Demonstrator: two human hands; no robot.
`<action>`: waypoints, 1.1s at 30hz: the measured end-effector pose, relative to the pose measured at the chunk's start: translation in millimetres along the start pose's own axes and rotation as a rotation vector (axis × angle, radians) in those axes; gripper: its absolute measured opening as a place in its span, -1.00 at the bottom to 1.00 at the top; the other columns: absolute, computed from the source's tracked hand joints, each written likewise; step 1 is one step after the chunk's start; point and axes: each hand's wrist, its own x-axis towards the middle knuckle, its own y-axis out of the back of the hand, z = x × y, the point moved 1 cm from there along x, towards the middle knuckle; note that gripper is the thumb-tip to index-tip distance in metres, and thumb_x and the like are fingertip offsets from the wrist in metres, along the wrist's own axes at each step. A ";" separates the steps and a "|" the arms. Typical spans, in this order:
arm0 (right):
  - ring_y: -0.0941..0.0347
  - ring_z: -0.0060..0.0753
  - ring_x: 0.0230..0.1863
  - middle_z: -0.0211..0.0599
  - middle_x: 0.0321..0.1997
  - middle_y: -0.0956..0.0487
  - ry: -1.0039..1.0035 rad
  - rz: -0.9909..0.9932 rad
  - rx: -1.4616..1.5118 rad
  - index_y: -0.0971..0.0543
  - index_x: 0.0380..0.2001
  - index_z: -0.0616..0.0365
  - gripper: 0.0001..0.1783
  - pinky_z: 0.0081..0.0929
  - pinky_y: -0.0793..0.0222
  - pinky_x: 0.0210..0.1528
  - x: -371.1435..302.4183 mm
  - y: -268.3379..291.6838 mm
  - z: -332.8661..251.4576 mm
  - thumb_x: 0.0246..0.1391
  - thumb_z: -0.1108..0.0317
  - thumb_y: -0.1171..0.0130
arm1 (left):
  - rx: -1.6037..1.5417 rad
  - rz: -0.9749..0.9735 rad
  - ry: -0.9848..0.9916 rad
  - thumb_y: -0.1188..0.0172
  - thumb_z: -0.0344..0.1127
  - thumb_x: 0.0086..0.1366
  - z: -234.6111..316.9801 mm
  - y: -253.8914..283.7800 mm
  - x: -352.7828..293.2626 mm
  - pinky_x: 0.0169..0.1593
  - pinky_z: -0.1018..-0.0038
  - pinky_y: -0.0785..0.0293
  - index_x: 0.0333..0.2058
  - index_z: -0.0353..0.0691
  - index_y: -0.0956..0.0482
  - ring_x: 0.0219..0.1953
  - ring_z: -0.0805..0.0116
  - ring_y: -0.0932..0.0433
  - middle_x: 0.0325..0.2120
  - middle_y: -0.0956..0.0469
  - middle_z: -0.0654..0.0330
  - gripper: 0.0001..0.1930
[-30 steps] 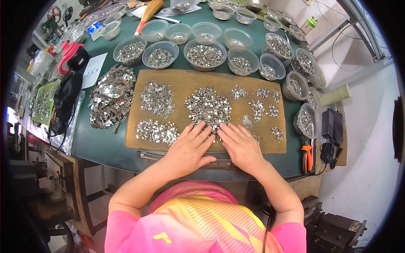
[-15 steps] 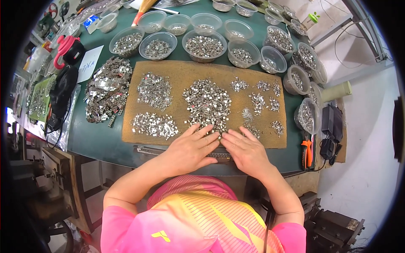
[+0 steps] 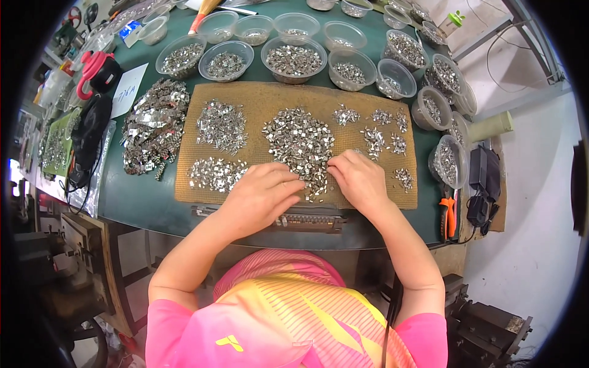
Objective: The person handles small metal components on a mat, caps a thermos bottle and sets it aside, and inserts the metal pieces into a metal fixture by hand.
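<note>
Central heap (image 3: 299, 141): small, silvery, blocky metal pieces, loose, lying at mixed angles, some faces bright, others dull. Broad on the far side, tapering toward the near edge of the tan, grid-textured mat (image 3: 256, 122). From where I stand: left hand (image 3: 264, 193) at its lower left margin, right hand (image 3: 357, 178) at its right.

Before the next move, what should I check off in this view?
1. Left hand at the central pile: ok, by its lower left edge.
2. Right hand at that pile: ok, by its lower right edge.
3. Either hand holding a piece: cannot tell, too small to make out.
4. Slotted bar fully uncovered: not ok, the left forearm crosses over it in view.
5. Upper-left pile apart from the central one: ok, bare mat between them.
6. Orange-handled pliers off the mat: ok, to its right.
</note>
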 end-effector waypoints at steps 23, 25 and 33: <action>-0.54 -0.18 -0.18 -0.31 -0.22 -0.56 0.128 -0.140 0.215 -0.51 -0.25 0.10 -0.75 -0.26 -0.44 -0.06 -66.0 32.7 -32.5 0.03 0.40 -0.37 | 0.087 -0.071 -0.045 -0.31 -0.40 0.13 7.7 -70.6 38.3 -0.16 0.25 -0.52 -0.38 -0.21 -0.54 -0.23 0.10 -0.50 -0.39 -0.45 0.15 -0.88; -0.54 -0.18 -0.18 -0.31 -0.22 -0.56 0.129 -0.141 0.209 -0.50 -0.25 0.10 -0.74 -0.26 -0.43 -0.06 -66.9 32.3 -34.0 0.03 0.40 -0.37 | 0.069 -0.067 -0.036 -0.30 -0.41 0.14 8.0 -70.9 37.2 -0.16 0.25 -0.52 -0.38 -0.21 -0.54 -0.23 0.09 -0.51 -0.38 -0.46 0.14 -0.89; -0.57 -0.21 -0.19 -0.34 -0.25 -0.57 0.082 -0.160 0.264 -0.55 -0.24 0.08 -0.81 -0.27 -0.47 -0.12 -63.0 35.5 -32.0 0.09 0.40 -0.33 | -0.108 -0.025 0.068 -0.27 -0.42 0.22 11.7 -36.5 25.3 -0.22 0.20 -0.51 -0.32 -0.24 -0.50 -0.28 0.05 -0.58 -0.39 -0.55 0.09 -0.88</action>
